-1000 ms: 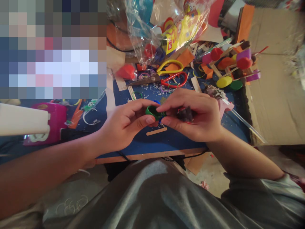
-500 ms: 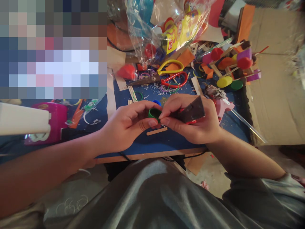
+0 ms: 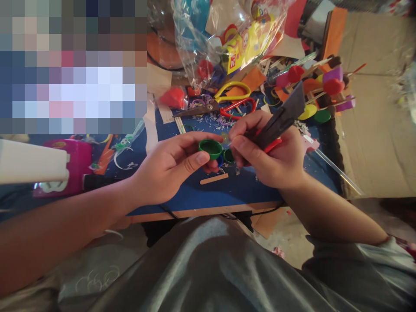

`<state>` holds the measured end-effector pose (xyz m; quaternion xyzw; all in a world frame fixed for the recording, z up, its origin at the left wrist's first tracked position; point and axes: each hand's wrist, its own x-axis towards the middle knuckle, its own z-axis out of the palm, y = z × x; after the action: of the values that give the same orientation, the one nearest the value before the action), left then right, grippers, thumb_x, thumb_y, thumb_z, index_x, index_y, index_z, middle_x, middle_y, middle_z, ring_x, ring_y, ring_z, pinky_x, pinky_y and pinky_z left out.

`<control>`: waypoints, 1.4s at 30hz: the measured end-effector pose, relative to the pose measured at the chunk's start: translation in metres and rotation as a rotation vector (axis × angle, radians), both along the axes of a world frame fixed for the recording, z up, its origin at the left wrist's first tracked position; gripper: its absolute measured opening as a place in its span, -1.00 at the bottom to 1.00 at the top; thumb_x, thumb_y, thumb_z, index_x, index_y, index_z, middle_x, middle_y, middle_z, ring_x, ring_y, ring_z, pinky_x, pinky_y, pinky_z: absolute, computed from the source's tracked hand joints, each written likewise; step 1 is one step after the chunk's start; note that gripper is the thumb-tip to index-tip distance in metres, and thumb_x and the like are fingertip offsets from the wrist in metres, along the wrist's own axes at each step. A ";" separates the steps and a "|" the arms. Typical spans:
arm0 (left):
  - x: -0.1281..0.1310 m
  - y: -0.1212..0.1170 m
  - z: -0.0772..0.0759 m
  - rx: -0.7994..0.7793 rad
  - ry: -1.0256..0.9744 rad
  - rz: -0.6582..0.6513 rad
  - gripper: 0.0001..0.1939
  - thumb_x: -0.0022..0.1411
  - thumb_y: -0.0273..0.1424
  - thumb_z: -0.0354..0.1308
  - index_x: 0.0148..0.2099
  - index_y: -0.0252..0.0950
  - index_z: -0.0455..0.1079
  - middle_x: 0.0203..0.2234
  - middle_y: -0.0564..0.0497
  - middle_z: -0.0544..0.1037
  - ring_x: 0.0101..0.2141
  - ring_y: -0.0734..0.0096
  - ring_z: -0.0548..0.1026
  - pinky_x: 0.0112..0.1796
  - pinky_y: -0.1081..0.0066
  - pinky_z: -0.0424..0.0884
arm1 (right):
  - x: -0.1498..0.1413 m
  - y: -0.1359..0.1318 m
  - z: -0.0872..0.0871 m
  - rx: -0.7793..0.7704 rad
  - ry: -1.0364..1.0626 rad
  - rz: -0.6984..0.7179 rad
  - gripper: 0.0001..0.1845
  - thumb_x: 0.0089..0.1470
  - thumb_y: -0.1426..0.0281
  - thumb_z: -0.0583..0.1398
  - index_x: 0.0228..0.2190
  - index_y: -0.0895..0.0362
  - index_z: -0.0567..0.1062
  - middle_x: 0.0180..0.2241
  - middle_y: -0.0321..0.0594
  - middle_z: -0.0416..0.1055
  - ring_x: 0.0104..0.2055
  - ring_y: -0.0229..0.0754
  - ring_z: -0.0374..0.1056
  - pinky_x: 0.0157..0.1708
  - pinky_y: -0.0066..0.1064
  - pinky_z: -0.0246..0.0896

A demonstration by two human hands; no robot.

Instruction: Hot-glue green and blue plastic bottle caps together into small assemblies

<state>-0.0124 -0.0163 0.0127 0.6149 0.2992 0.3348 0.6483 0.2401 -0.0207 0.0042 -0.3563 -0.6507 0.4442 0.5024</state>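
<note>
Green cap point(image 3: 210, 150), mouth up, pinched in left hand point(image 3: 173, 162); right hand point(image 3: 276, 162), just right of it, grips black-and-red tool point(image 3: 283, 116), long axis slanting away.

The left hand point(image 3: 172, 162) is pinching a small, round, open green plastic cup point(image 3: 212, 150) between thumb and fingers. Just beside it, the right hand point(image 3: 273, 158) is gripping a flat black tool with a red part point(image 3: 286, 115), which is slanting up toward the right. A rounded, flat wooden stick point(image 3: 214, 179) is lying below them on the blue tabletop point(image 3: 195, 199). Beyond the hands, metal scissors with yellow and red handles point(image 3: 212, 106) are resting near a crinkled clear plastic bag point(image 3: 191, 56).
</note>
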 end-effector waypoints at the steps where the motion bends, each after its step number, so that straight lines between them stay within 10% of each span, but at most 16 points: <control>1: -0.001 0.000 0.000 0.005 -0.005 -0.003 -0.57 0.69 -0.08 0.37 0.31 -0.31 0.63 -0.15 -0.08 0.82 -0.14 0.30 0.83 0.02 0.33 0.82 | -0.001 0.000 0.000 0.011 -0.006 -0.018 -0.70 0.38 0.09 0.56 -0.20 -0.01 0.67 -0.45 -0.38 0.52 -0.56 -0.27 0.37 -0.54 -0.31 0.27; 10: 0.000 0.001 -0.001 0.027 -0.019 -0.007 -0.54 0.64 -0.07 0.42 0.33 -0.28 0.67 -0.09 -0.14 0.83 -0.13 0.23 0.83 0.00 0.31 0.82 | 0.007 0.000 0.003 0.114 -0.089 0.001 -0.80 0.52 0.19 0.42 0.02 0.01 0.75 -0.27 -0.24 0.66 -0.43 -0.23 0.48 -0.43 -0.29 0.44; 15: -0.002 0.001 -0.002 -0.026 -0.003 -0.037 -0.49 0.66 -0.03 0.39 0.36 -0.29 0.65 -0.06 -0.17 0.84 -0.07 0.18 0.84 0.02 0.28 0.83 | 0.010 0.005 0.011 0.347 -0.263 0.134 -0.77 0.38 0.41 0.50 0.04 -0.02 0.77 -0.15 -0.23 0.77 -0.13 -0.10 0.72 -0.04 -0.18 0.72; 26: 0.000 0.001 -0.008 0.062 0.024 0.001 -0.62 0.48 -0.18 0.60 0.16 -0.25 0.63 -0.09 -0.07 0.81 -0.08 0.22 0.81 0.00 0.33 0.80 | 0.005 0.003 0.006 0.420 -0.273 0.123 -0.85 0.36 0.51 0.45 -0.14 -0.01 0.75 -0.19 -0.23 0.78 -0.19 -0.09 0.72 -0.14 -0.21 0.71; 36: -0.001 -0.003 -0.003 0.016 0.013 -0.060 -0.54 0.62 -0.07 0.44 0.30 -0.30 0.61 -0.08 -0.14 0.81 -0.05 0.17 0.84 0.02 0.30 0.82 | 0.007 0.004 -0.001 0.282 -0.239 -0.189 -0.87 0.49 0.21 0.45 -0.15 -0.03 0.74 -0.28 -0.27 0.67 -0.39 -0.16 0.49 -0.32 -0.18 0.54; 42: -0.002 -0.003 -0.002 0.028 0.005 -0.038 -0.52 0.65 -0.04 0.39 0.36 -0.26 0.65 -0.13 -0.14 0.80 -0.09 0.17 0.82 0.03 0.28 0.81 | 0.008 0.007 -0.002 0.315 -0.251 -0.276 -0.97 0.46 0.29 0.43 -0.13 -0.10 0.75 -0.14 -0.12 0.72 -0.11 0.07 0.64 -0.08 0.02 0.69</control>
<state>-0.0140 -0.0192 0.0107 0.6304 0.2842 0.3252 0.6450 0.2478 -0.0133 0.0022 -0.4114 -0.7145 0.2164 0.5229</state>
